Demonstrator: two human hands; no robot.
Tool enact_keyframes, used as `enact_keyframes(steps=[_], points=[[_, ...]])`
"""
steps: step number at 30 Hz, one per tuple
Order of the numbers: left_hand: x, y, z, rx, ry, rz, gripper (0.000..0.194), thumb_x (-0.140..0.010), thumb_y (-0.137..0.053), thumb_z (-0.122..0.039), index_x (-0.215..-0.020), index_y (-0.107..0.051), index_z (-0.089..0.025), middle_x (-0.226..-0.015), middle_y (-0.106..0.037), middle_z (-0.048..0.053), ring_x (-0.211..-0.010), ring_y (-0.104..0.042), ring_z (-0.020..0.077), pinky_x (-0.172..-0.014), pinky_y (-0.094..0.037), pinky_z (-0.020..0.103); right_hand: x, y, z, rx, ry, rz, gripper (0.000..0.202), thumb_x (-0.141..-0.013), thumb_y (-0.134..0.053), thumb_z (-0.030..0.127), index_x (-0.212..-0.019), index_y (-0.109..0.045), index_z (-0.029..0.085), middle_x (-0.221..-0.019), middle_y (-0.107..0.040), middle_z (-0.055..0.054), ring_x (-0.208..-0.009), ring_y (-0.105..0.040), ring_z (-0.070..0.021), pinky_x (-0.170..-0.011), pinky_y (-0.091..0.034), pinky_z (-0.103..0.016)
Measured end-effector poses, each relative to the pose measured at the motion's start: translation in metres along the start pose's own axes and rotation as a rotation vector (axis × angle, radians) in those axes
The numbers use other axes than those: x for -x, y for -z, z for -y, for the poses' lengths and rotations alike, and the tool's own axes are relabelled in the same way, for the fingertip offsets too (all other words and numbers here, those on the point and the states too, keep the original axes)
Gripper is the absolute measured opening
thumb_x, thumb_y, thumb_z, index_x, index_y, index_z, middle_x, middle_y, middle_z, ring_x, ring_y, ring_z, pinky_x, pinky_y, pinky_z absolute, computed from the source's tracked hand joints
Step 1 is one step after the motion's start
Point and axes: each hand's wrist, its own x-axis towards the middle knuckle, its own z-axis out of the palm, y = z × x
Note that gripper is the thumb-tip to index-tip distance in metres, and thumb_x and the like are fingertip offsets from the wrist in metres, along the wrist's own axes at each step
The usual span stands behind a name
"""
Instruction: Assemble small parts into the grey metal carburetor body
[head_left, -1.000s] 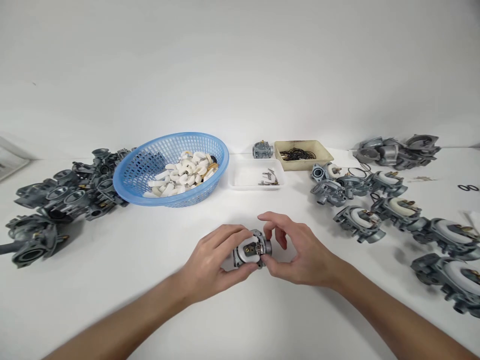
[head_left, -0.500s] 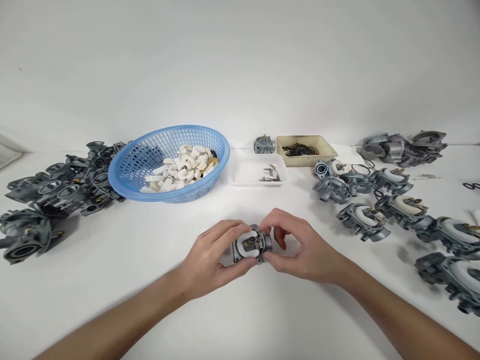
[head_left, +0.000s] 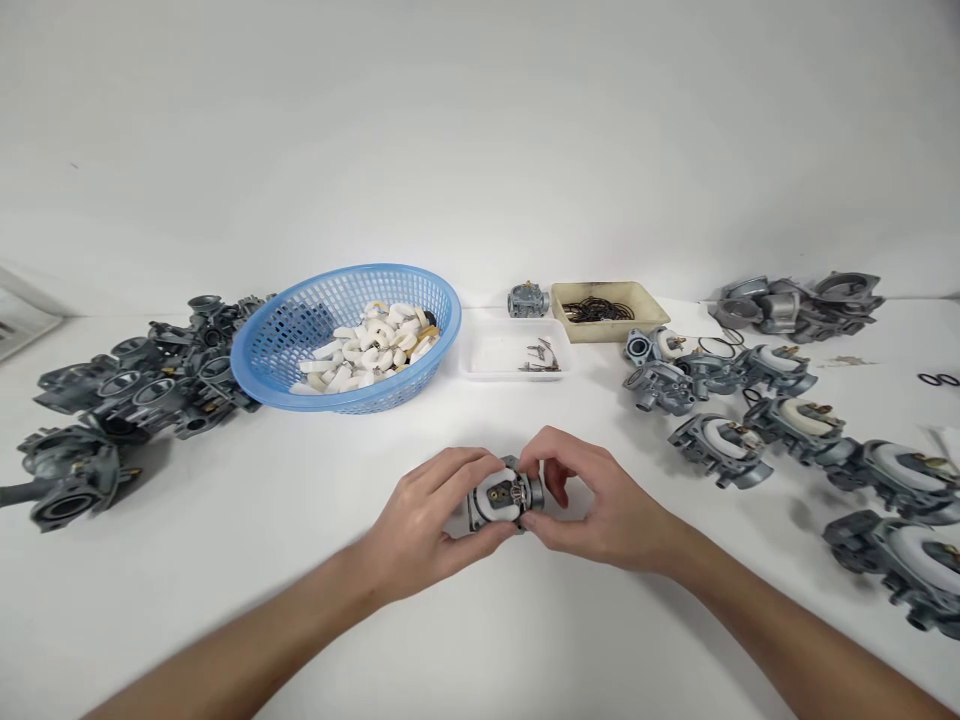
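Note:
A small grey metal carburetor body [head_left: 500, 497] with a white float set in its open face sits between both hands, just above the white table [head_left: 300, 520]. My left hand [head_left: 424, 525] wraps its left side from below. My right hand [head_left: 592, 500] grips its right side, with thumb and forefinger pinched at the small brass fitting by the float's right edge. The body's underside is hidden by my fingers.
A blue basket [head_left: 277, 340] of white floats stands behind left. Bare carburetor bodies [head_left: 127, 390] are heaped at far left. A clear tray [head_left: 487, 352] of small pins and a tan tray [head_left: 637, 305] of black rings lie behind. Bodies with floats fitted [head_left: 795, 420] line the right.
My right fingers have closed in from a spread pose onto the carburetor's right side. The view shifted slightly; the carburetor stays in place between both hands.

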Motion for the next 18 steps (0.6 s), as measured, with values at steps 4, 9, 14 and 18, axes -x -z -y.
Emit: enact_keyframes(steps=[4, 9, 14, 18], points=[[-0.0005, -0.0003, 0.0000, -0.026, -0.051, -0.007, 0.045, -0.094, -0.071, -0.033, -0.133, -0.054, -0.020, -0.119, -0.069, 0.013, -0.106, -0.069, 0.0248, -0.090, -0.060, 0.037, -0.0006, -0.0002, 0.0011, -0.012, -0.038, -0.001, 0.033, -0.079, -0.072, 0.013, -0.106, -0.058, 0.026, -0.093, -0.059, 0.003, -0.070, -0.051, -0.0110, -0.065, -0.047, -0.026], [-0.0004, -0.0009, -0.0008, -0.044, -0.062, -0.021, 0.044, -0.094, -0.070, -0.034, -0.132, -0.054, -0.021, -0.118, -0.070, 0.012, -0.105, -0.070, 0.0248, -0.089, -0.061, 0.038, -0.0004, 0.0010, 0.0015, -0.014, 0.005, -0.002, 0.026, -0.079, -0.069, 0.010, -0.098, -0.060, 0.024, -0.095, -0.060, 0.001, -0.070, -0.051, -0.0111, -0.064, -0.047, -0.026], [-0.0009, -0.0007, -0.0024, -0.043, -0.050, -0.025, 0.043, -0.094, -0.070, -0.035, -0.132, -0.054, -0.022, -0.118, -0.071, 0.012, -0.104, -0.071, 0.0249, -0.088, -0.061, 0.037, -0.0010, 0.0011, -0.0003, 0.000, 0.056, 0.001, 0.028, -0.076, -0.069, 0.008, -0.097, -0.061, 0.023, -0.096, -0.060, 0.000, -0.069, -0.051, -0.0115, -0.065, -0.048, -0.027], [-0.0020, 0.0001, -0.0031, -0.045, -0.053, -0.037, 0.041, -0.094, -0.069, -0.034, -0.131, -0.055, -0.022, -0.116, -0.072, 0.012, -0.102, -0.072, 0.0248, -0.086, -0.062, 0.037, -0.0008, -0.0002, -0.0002, 0.000, 0.061, 0.001, 0.029, -0.076, -0.069, 0.008, -0.098, -0.060, 0.024, -0.096, -0.059, 0.000, -0.069, -0.051, -0.0113, -0.064, -0.048, -0.027]])
